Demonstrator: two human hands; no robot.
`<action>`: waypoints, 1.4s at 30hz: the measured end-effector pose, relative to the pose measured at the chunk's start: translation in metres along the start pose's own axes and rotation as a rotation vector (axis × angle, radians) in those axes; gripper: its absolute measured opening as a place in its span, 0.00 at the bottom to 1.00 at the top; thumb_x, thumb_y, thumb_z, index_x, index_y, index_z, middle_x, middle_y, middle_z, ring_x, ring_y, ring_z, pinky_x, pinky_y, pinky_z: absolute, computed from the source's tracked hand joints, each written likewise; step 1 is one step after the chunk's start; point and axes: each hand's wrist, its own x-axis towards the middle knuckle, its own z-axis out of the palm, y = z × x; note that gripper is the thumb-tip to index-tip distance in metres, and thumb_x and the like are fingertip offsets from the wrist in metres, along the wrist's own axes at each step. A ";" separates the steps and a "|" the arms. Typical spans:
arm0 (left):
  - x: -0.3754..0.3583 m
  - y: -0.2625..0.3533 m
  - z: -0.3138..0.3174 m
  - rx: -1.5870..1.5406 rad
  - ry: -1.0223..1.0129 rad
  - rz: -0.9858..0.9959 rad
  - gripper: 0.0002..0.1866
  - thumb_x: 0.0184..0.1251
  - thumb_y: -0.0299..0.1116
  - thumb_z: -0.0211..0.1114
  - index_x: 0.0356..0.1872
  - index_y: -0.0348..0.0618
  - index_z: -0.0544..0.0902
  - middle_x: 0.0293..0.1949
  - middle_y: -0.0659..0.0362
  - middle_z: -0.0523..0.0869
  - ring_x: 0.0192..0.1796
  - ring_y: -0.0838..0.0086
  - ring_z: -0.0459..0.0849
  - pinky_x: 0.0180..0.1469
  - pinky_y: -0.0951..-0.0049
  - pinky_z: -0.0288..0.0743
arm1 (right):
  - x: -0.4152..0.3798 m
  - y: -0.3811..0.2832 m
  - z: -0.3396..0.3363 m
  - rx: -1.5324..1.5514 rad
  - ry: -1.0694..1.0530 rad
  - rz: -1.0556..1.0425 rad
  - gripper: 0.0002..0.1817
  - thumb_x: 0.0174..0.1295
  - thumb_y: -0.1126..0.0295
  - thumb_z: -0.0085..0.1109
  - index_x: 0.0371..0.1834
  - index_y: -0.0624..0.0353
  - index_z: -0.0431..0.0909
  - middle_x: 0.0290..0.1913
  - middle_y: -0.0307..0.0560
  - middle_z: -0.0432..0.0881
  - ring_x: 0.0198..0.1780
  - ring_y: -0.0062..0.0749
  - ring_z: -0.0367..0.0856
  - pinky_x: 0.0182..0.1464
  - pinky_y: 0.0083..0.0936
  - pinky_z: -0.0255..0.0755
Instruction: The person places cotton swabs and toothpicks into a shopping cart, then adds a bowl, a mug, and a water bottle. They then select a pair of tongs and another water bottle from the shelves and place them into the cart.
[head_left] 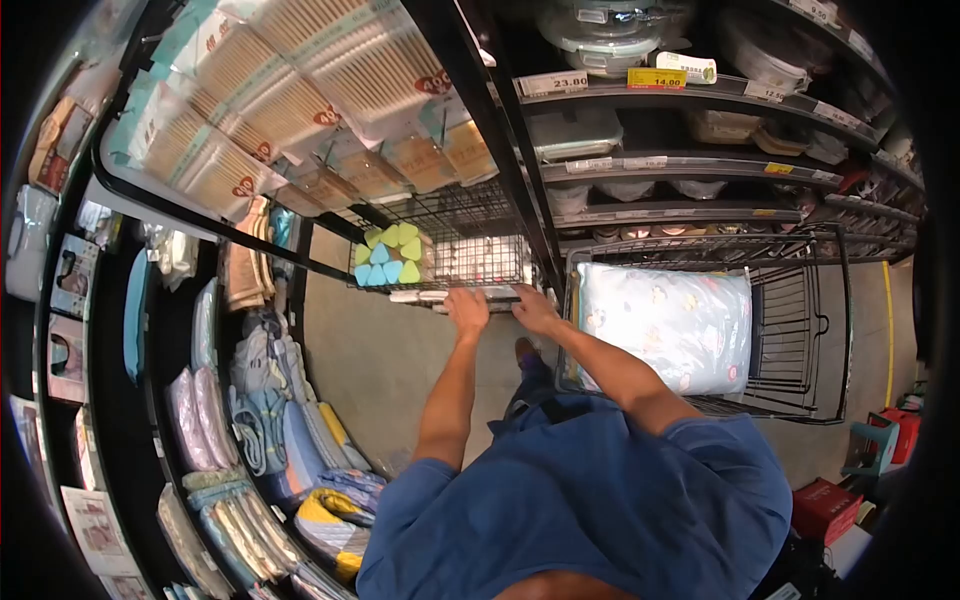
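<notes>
Setting: a shop aisle with a bare grey floor [380, 350], shelving on the left and on the far right.
Left hand: the left hand [467, 310] is closed over the handle bar [455, 294] of a wire trolley [470, 240], fingers wrapped over the top.
Right hand: the right hand [535, 308] grips the same bar just beside the left, also clenched.
Trolley load: a pack of pastel heart-shaped sponges [390, 255] lies in the near-left corner of the basket; stacked packs of cotton buds [300, 90] fill the far part, piled high.
State of work: both hands are on the bar and nothing is being lifted, so my reading is that the trolley is loaded and being steered; nothing shows goods leaving it for a shelf.
Second trolley: a black wire cart [800, 330] stands just to the right, holding a large printed pillow [665, 325].
Left shelving: folded textiles [270, 410] and packaged goods line the left side, close to the trolley.
Right shelving: plastic containers [600, 40] with price tags [655, 77].
Obstacles: the passage is narrow; the cart on the right crowds the right forearm, and red boxes [825, 505] sit on the floor near right.
</notes>
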 end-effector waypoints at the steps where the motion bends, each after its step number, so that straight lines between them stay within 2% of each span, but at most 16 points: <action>1: 0.008 0.006 -0.001 0.038 0.002 -0.005 0.30 0.62 0.47 0.59 0.62 0.44 0.70 0.63 0.43 0.68 0.62 0.42 0.62 0.62 0.45 0.62 | 0.016 -0.005 0.003 0.067 -0.035 0.069 0.26 0.57 0.62 0.60 0.60 0.55 0.74 0.58 0.62 0.75 0.53 0.43 0.81 0.58 0.33 0.71; 3: -0.009 0.003 0.003 0.080 -0.040 -0.029 0.26 0.62 0.44 0.58 0.58 0.40 0.73 0.60 0.41 0.71 0.60 0.42 0.64 0.61 0.47 0.62 | 0.004 -0.010 0.008 0.138 -0.094 0.179 0.23 0.57 0.65 0.59 0.57 0.57 0.76 0.52 0.61 0.81 0.52 0.44 0.81 0.57 0.33 0.72; 5: 0.013 -0.011 0.017 0.067 -0.135 -0.025 0.23 0.63 0.43 0.58 0.52 0.35 0.77 0.44 0.41 0.80 0.55 0.42 0.69 0.56 0.48 0.65 | 0.020 -0.018 0.008 0.161 -0.087 0.210 0.20 0.56 0.65 0.59 0.53 0.57 0.79 0.48 0.60 0.82 0.51 0.45 0.82 0.55 0.33 0.73; 6: 0.017 -0.007 0.014 0.142 0.010 0.121 0.20 0.63 0.42 0.60 0.46 0.34 0.78 0.36 0.43 0.82 0.49 0.44 0.75 0.52 0.49 0.67 | 0.026 -0.020 0.010 0.164 -0.084 0.207 0.20 0.56 0.65 0.59 0.53 0.57 0.79 0.48 0.60 0.82 0.51 0.45 0.82 0.55 0.33 0.73; 9: 0.000 0.000 0.004 -0.056 -0.086 -0.042 0.20 0.62 0.39 0.61 0.51 0.38 0.77 0.50 0.43 0.80 0.56 0.46 0.73 0.56 0.46 0.65 | 0.027 -0.012 0.017 0.287 -0.087 0.275 0.22 0.56 0.62 0.61 0.53 0.62 0.78 0.48 0.60 0.82 0.51 0.43 0.82 0.54 0.31 0.73; 10: -0.010 -0.003 0.008 -0.119 0.110 0.121 0.17 0.62 0.40 0.64 0.45 0.37 0.77 0.42 0.47 0.81 0.45 0.53 0.79 0.51 0.51 0.68 | 0.026 -0.008 0.020 0.249 -0.094 0.276 0.22 0.57 0.62 0.62 0.52 0.64 0.78 0.48 0.60 0.82 0.51 0.42 0.82 0.53 0.31 0.73; 13: -0.037 -0.005 0.015 -0.493 0.179 0.009 0.16 0.61 0.40 0.67 0.39 0.38 0.76 0.36 0.51 0.79 0.37 0.60 0.78 0.46 0.60 0.72 | -0.006 -0.009 0.010 0.390 -0.029 0.281 0.19 0.58 0.62 0.63 0.48 0.64 0.80 0.48 0.59 0.83 0.50 0.40 0.82 0.52 0.32 0.74; 14: -0.052 -0.002 0.010 -0.530 0.137 -0.044 0.17 0.59 0.37 0.71 0.39 0.40 0.74 0.31 0.56 0.77 0.35 0.68 0.77 0.40 0.69 0.72 | -0.020 -0.009 0.011 0.392 0.083 0.253 0.20 0.58 0.60 0.64 0.48 0.64 0.80 0.44 0.56 0.84 0.46 0.37 0.83 0.49 0.31 0.75; 18: -0.110 -0.011 0.024 -0.755 0.017 -0.111 0.18 0.59 0.33 0.71 0.44 0.38 0.72 0.30 0.58 0.79 0.34 0.73 0.78 0.37 0.72 0.73 | -0.080 -0.005 -0.019 0.398 0.107 0.336 0.21 0.57 0.62 0.67 0.48 0.66 0.78 0.36 0.49 0.86 0.37 0.30 0.85 0.41 0.25 0.77; 20: -0.153 0.038 -0.012 -0.825 -0.309 -0.245 0.20 0.63 0.26 0.65 0.53 0.37 0.67 0.36 0.59 0.80 0.35 0.76 0.78 0.37 0.76 0.75 | -0.118 0.001 -0.035 0.373 0.131 0.391 0.19 0.57 0.64 0.67 0.47 0.66 0.79 0.35 0.49 0.86 0.36 0.29 0.85 0.40 0.25 0.77; 27: -0.209 0.071 0.036 -0.690 -0.646 0.125 0.23 0.61 0.32 0.68 0.54 0.37 0.70 0.38 0.51 0.86 0.34 0.70 0.86 0.39 0.70 0.78 | -0.228 0.064 -0.079 0.292 0.120 0.486 0.17 0.56 0.65 0.67 0.44 0.65 0.80 0.33 0.47 0.85 0.34 0.27 0.83 0.39 0.25 0.77; 30: -0.208 0.094 0.041 -0.445 -0.838 0.267 0.23 0.62 0.36 0.63 0.54 0.36 0.69 0.33 0.43 0.85 0.38 0.54 0.86 0.44 0.60 0.78 | -0.253 0.088 -0.083 0.146 0.119 0.494 0.17 0.55 0.65 0.68 0.43 0.65 0.81 0.33 0.49 0.85 0.34 0.31 0.84 0.40 0.27 0.77; 34: -0.210 0.098 0.070 -0.307 -0.828 0.437 0.23 0.61 0.34 0.61 0.56 0.35 0.68 0.35 0.41 0.84 0.39 0.45 0.84 0.45 0.53 0.77 | -0.264 0.097 -0.084 0.043 0.138 0.518 0.19 0.54 0.64 0.67 0.45 0.66 0.80 0.32 0.52 0.85 0.34 0.39 0.84 0.40 0.30 0.77; 36: -0.211 0.095 0.075 -0.114 -0.804 0.544 0.25 0.60 0.33 0.61 0.58 0.35 0.68 0.42 0.39 0.82 0.45 0.41 0.80 0.50 0.51 0.75 | -0.267 0.094 -0.090 -0.024 0.105 0.599 0.22 0.57 0.62 0.64 0.49 0.67 0.77 0.38 0.58 0.84 0.41 0.49 0.83 0.46 0.36 0.76; 41: -0.200 0.091 0.041 -0.117 -0.804 0.467 0.25 0.61 0.33 0.58 0.59 0.32 0.68 0.53 0.38 0.76 0.57 0.44 0.74 0.59 0.54 0.70 | -0.282 0.068 -0.103 -0.294 0.202 0.451 0.25 0.61 0.58 0.58 0.53 0.69 0.73 0.47 0.66 0.79 0.50 0.56 0.78 0.51 0.42 0.73; 42: -0.200 0.085 0.040 -0.161 -0.728 0.584 0.24 0.61 0.32 0.58 0.58 0.34 0.69 0.54 0.39 0.75 0.57 0.45 0.74 0.59 0.55 0.69 | -0.284 0.060 -0.108 -0.303 0.208 0.452 0.26 0.62 0.57 0.57 0.54 0.69 0.73 0.50 0.66 0.77 0.51 0.57 0.77 0.52 0.42 0.72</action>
